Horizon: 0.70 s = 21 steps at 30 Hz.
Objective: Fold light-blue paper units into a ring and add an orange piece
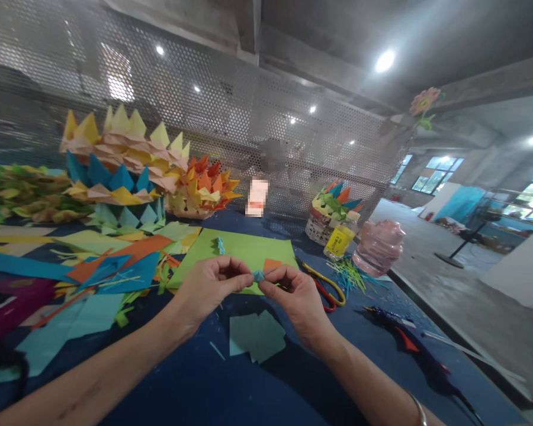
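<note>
Between the fingertips of both hands is a small folded piece of light blue paper (258, 276). My left hand (220, 281) pinches its left side, and my right hand (295, 290) pinches its right side. They hold it just above the near edge of a bright green paper sheet (244, 242). On that sheet lie another small blue folded paper piece (221, 245) and an orange paper square (273, 264), partly hidden by my right hand. Nearer to me, several pale blue paper squares (255, 336) overlap on the dark blue table (195, 378).
Scissors (326, 287) with red and yellow handles lie right of my right hand. A glue gun (415, 343) rests farther right, near the table edge. A yellow-labelled bottle (339, 241) and a pink container (379, 247) stand behind. Coloured paper strips (102, 260) and folded-paper crowns (124, 160) fill the left.
</note>
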Each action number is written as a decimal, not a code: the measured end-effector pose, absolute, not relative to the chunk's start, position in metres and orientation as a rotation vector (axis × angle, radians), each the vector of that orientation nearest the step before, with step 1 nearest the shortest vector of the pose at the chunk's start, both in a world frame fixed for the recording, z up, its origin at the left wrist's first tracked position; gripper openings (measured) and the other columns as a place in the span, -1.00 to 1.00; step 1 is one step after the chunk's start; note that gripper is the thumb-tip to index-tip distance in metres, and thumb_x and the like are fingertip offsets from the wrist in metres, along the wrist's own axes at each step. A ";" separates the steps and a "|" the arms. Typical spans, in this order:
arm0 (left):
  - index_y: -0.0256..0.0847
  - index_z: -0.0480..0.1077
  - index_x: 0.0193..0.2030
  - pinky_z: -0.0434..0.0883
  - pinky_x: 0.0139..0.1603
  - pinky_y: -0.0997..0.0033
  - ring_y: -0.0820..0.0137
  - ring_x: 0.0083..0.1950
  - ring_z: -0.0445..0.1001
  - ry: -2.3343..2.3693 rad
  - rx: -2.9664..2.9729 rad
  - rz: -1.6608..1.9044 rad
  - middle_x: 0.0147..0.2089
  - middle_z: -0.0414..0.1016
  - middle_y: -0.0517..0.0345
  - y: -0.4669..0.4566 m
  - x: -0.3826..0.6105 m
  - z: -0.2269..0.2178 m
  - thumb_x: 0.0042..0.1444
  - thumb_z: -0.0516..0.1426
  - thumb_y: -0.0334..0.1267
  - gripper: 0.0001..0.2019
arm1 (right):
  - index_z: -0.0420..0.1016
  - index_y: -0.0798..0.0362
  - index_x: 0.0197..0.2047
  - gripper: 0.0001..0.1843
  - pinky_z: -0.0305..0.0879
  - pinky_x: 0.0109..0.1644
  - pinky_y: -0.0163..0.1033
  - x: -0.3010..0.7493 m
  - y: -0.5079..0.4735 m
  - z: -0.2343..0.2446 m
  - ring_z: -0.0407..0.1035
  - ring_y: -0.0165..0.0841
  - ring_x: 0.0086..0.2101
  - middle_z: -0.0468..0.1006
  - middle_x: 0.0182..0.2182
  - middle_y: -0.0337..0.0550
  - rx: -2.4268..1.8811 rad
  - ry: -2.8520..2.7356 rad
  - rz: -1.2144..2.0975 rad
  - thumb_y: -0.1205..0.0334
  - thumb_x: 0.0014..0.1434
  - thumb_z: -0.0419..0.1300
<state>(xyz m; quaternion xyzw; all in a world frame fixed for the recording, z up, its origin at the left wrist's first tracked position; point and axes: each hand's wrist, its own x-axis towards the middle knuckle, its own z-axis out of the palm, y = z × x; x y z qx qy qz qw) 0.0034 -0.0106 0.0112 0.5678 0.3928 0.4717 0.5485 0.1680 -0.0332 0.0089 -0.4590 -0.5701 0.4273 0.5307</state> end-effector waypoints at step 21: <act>-0.18 0.22 -0.51 0.31 -0.43 0.46 0.48 -0.52 0.37 0.907 1.485 1.122 -0.58 0.28 0.35 -0.013 0.005 0.010 -0.17 0.24 -0.23 -0.77 | 0.34 0.05 -0.22 -0.65 0.12 -0.43 -0.35 0.170 -0.035 0.007 0.26 -0.49 -0.53 0.40 -0.55 -0.37 -1.052 -1.393 1.119 0.24 -0.09 0.34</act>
